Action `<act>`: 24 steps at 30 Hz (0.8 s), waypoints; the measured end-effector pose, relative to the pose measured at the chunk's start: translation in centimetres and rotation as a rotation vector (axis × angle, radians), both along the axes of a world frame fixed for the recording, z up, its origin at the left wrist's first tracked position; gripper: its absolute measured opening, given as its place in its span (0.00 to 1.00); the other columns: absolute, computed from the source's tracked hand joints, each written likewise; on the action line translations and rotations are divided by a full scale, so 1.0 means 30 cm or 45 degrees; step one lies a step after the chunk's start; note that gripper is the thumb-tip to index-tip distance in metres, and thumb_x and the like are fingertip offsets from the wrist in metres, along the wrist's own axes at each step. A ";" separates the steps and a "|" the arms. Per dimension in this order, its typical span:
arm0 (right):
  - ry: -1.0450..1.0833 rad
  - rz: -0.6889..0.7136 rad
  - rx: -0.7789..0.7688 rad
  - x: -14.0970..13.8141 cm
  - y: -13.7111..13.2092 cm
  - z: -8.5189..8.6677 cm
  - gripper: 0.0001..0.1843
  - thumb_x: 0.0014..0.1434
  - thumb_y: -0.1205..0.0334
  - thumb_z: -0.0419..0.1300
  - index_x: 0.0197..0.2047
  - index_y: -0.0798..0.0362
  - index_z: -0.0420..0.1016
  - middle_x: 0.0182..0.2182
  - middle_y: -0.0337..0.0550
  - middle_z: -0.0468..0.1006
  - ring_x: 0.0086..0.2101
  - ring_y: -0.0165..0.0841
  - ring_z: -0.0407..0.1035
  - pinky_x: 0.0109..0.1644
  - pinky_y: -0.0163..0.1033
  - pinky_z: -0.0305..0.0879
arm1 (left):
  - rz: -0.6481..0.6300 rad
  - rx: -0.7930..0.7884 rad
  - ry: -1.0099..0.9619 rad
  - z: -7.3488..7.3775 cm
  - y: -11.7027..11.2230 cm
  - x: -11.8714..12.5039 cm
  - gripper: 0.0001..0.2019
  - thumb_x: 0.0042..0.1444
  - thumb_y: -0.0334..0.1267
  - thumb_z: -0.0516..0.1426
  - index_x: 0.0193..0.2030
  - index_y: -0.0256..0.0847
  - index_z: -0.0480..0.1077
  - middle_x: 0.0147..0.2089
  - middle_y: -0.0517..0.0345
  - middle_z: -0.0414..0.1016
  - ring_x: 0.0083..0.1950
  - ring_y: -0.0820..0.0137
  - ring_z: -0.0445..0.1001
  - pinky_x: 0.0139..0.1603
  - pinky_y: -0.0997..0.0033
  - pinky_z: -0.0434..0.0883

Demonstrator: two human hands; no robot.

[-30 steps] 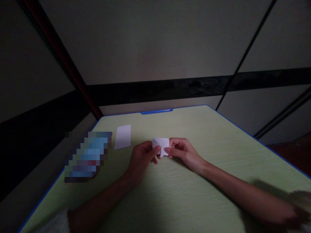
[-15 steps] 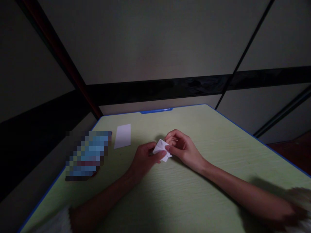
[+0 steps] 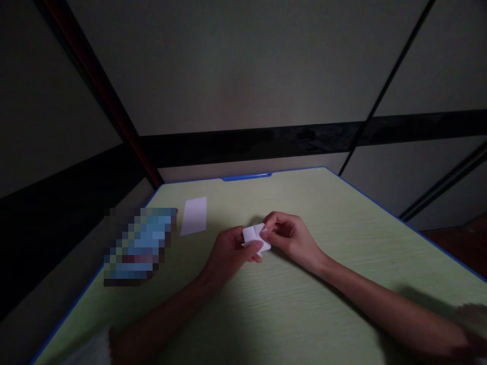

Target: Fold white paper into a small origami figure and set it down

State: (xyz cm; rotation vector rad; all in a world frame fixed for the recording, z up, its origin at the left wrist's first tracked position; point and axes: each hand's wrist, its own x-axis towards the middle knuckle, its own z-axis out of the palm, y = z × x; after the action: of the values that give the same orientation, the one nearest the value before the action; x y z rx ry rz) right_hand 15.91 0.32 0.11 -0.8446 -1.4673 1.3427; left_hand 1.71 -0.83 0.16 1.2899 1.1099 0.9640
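Observation:
A small folded piece of white paper (image 3: 255, 235) is held just above the pale green table (image 3: 304, 304), between both hands. My left hand (image 3: 230, 252) pinches its left and lower edge with thumb and fingers. On the paper's right side, my right hand (image 3: 291, 236) grips it, fingers curled. The paper shows crease lines across its top face.
A flat white paper rectangle (image 3: 194, 216) lies on the table to the left of the hands. Further left sits a blurred blue object (image 3: 139, 245) near the table's blue-trimmed left edge. Dark beams and pale wall panels stand behind the table.
The folded paper has been turned and pressed flatter between the hands. My right hand's fingers have come down over its right side. Both hands stay at the same spot.

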 end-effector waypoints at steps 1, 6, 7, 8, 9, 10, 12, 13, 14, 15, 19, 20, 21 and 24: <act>0.022 0.001 -0.011 0.000 0.002 0.000 0.07 0.44 0.66 0.59 0.22 0.57 0.63 0.19 0.35 0.64 0.20 0.23 0.58 0.23 0.31 0.52 | 0.010 0.005 0.014 0.000 0.001 -0.001 0.06 0.39 0.35 0.58 0.25 0.33 0.69 0.19 0.62 0.70 0.19 0.77 0.67 0.21 0.78 0.63; 0.069 0.031 0.070 -0.001 0.002 0.002 0.06 0.44 0.68 0.59 0.21 0.57 0.64 0.25 0.38 0.65 0.24 0.23 0.60 0.26 0.32 0.56 | 0.057 0.053 0.043 0.000 0.004 -0.009 0.07 0.42 0.35 0.57 0.21 0.32 0.71 0.14 0.64 0.65 0.16 0.80 0.61 0.18 0.81 0.59; 0.063 0.023 0.099 -0.001 0.002 0.003 0.06 0.44 0.68 0.59 0.21 0.58 0.65 0.27 0.39 0.66 0.24 0.24 0.61 0.26 0.32 0.56 | 0.060 0.053 0.033 0.000 0.005 -0.010 0.07 0.42 0.35 0.56 0.22 0.32 0.71 0.14 0.64 0.65 0.16 0.80 0.61 0.17 0.81 0.59; 0.051 0.013 0.125 0.000 0.002 0.003 0.05 0.44 0.69 0.59 0.21 0.58 0.65 0.28 0.40 0.66 0.25 0.24 0.61 0.27 0.32 0.57 | 0.057 0.046 0.019 0.001 0.005 -0.010 0.07 0.42 0.35 0.56 0.22 0.32 0.71 0.15 0.63 0.66 0.16 0.79 0.62 0.18 0.80 0.60; 0.035 0.005 0.146 0.000 0.003 0.003 0.05 0.44 0.69 0.59 0.21 0.58 0.66 0.29 0.41 0.66 0.25 0.24 0.61 0.27 0.33 0.57 | 0.045 0.031 0.005 0.001 0.005 -0.010 0.07 0.42 0.35 0.56 0.23 0.31 0.71 0.16 0.62 0.68 0.17 0.78 0.64 0.18 0.80 0.61; 0.018 -0.001 0.160 0.001 0.004 0.003 0.04 0.45 0.69 0.59 0.22 0.58 0.66 0.29 0.41 0.66 0.25 0.24 0.61 0.27 0.33 0.57 | 0.027 0.015 -0.007 0.002 0.005 -0.009 0.07 0.42 0.35 0.56 0.25 0.31 0.72 0.17 0.60 0.70 0.19 0.77 0.66 0.20 0.80 0.62; -0.013 -0.007 0.174 0.004 0.006 0.003 0.03 0.45 0.70 0.58 0.22 0.58 0.67 0.30 0.41 0.66 0.25 0.23 0.61 0.27 0.33 0.57 | -0.009 -0.018 -0.015 0.005 0.004 -0.007 0.08 0.43 0.34 0.56 0.28 0.31 0.72 0.20 0.58 0.72 0.21 0.75 0.70 0.22 0.79 0.64; -0.024 -0.004 0.175 0.005 0.006 0.003 0.03 0.44 0.71 0.58 0.22 0.58 0.67 0.29 0.41 0.65 0.24 0.23 0.60 0.27 0.32 0.57 | -0.023 -0.031 -0.013 0.006 0.003 -0.006 0.09 0.44 0.34 0.55 0.30 0.31 0.72 0.21 0.57 0.73 0.21 0.74 0.71 0.22 0.79 0.65; -0.028 0.001 0.174 0.006 0.007 0.003 0.03 0.44 0.71 0.58 0.22 0.58 0.67 0.28 0.40 0.65 0.24 0.22 0.60 0.26 0.32 0.57 | -0.030 -0.041 -0.010 0.008 0.002 -0.005 0.09 0.44 0.35 0.55 0.31 0.31 0.72 0.22 0.57 0.74 0.21 0.74 0.71 0.23 0.79 0.65; -0.025 0.006 0.172 0.006 0.007 0.002 0.03 0.44 0.71 0.58 0.22 0.58 0.67 0.27 0.39 0.65 0.23 0.22 0.59 0.26 0.31 0.57 | -0.031 -0.051 -0.009 0.009 0.001 -0.005 0.10 0.45 0.35 0.55 0.32 0.31 0.72 0.23 0.56 0.75 0.21 0.74 0.72 0.23 0.79 0.65; 0.010 0.001 0.176 0.004 0.007 -0.001 0.04 0.45 0.71 0.58 0.22 0.57 0.66 0.25 0.37 0.64 0.22 0.22 0.58 0.23 0.30 0.55 | -0.039 -0.081 -0.018 0.008 0.001 -0.006 0.11 0.44 0.34 0.56 0.35 0.31 0.72 0.27 0.53 0.76 0.23 0.72 0.74 0.24 0.78 0.66; 0.011 -0.001 0.182 0.003 0.006 -0.003 0.04 0.45 0.71 0.58 0.22 0.57 0.66 0.25 0.37 0.64 0.22 0.22 0.58 0.23 0.30 0.55 | -0.043 -0.085 -0.020 0.007 0.001 -0.007 0.11 0.44 0.34 0.56 0.35 0.31 0.72 0.28 0.53 0.76 0.24 0.72 0.74 0.24 0.78 0.66; 0.006 -0.003 0.191 0.003 0.006 -0.003 0.04 0.45 0.71 0.58 0.22 0.57 0.66 0.25 0.37 0.64 0.22 0.22 0.59 0.23 0.30 0.55 | -0.046 -0.087 -0.023 0.006 0.001 -0.008 0.11 0.44 0.34 0.56 0.35 0.31 0.72 0.28 0.53 0.77 0.24 0.71 0.74 0.25 0.78 0.66; -0.021 -0.013 0.226 0.002 0.005 -0.006 0.02 0.45 0.71 0.58 0.23 0.57 0.69 0.27 0.39 0.64 0.23 0.22 0.59 0.24 0.31 0.56 | -0.050 -0.087 -0.036 0.006 0.001 -0.011 0.10 0.43 0.33 0.56 0.34 0.31 0.72 0.27 0.53 0.77 0.25 0.71 0.74 0.26 0.77 0.67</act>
State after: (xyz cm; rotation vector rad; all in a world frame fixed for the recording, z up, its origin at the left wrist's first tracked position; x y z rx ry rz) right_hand 15.98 0.48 -0.06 -0.7484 -1.5670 1.1805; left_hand 1.39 -0.79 0.34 1.2347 1.0832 0.9048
